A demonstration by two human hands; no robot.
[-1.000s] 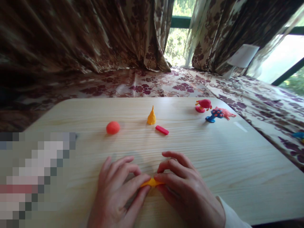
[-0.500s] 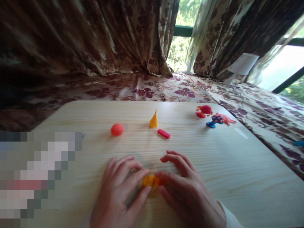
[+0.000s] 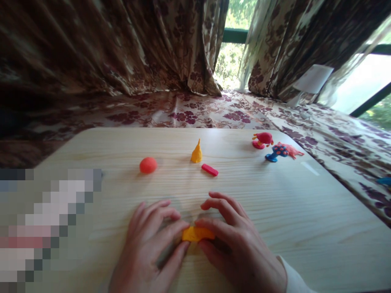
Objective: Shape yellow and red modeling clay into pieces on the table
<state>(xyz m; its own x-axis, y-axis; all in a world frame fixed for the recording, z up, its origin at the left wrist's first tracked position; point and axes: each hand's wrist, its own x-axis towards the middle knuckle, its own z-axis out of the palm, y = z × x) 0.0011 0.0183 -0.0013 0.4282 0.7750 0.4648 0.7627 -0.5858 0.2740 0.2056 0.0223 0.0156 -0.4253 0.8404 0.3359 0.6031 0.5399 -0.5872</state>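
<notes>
The left hand (image 3: 149, 242) and right hand (image 3: 240, 240) are pinching opposite ends of a yellow clay-like strip (image 3: 195, 234) at the near middle of the pale wood-grain desk (image 3: 100, 148); uneven pressure would be risking tearing.

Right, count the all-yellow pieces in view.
2: the pointed yellow piece stands just beyond the red bar, and the yellow strip is between the fingertips of the left hand and right hand. Any beneath the hands would be hidden.
</notes>
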